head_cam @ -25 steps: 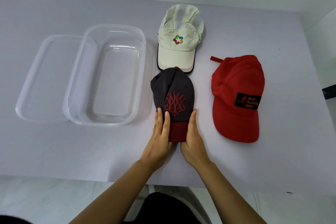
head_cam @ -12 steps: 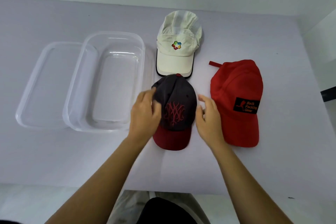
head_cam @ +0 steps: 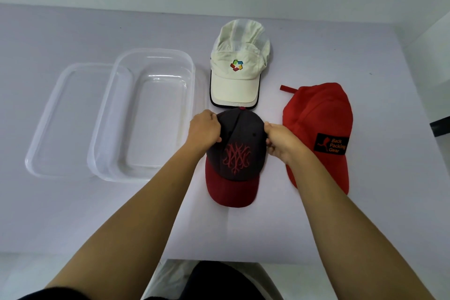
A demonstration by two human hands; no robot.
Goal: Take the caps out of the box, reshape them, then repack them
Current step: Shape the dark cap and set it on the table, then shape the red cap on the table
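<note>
The left hand (head_cam: 205, 130) and right hand (head_cam: 280, 140) each grip a side of the dark cap (head_cam: 239, 151) at its crown, fingers curled into the fabric. The cap sits on the counter (head_cam: 73, 214) just right of the clear box (head_cam: 155, 119). Squeezing unevenly could crease the crown rather than round it. A sideways tug might shove it into the red cap (head_cam: 319, 134), farther right of the box.
</note>
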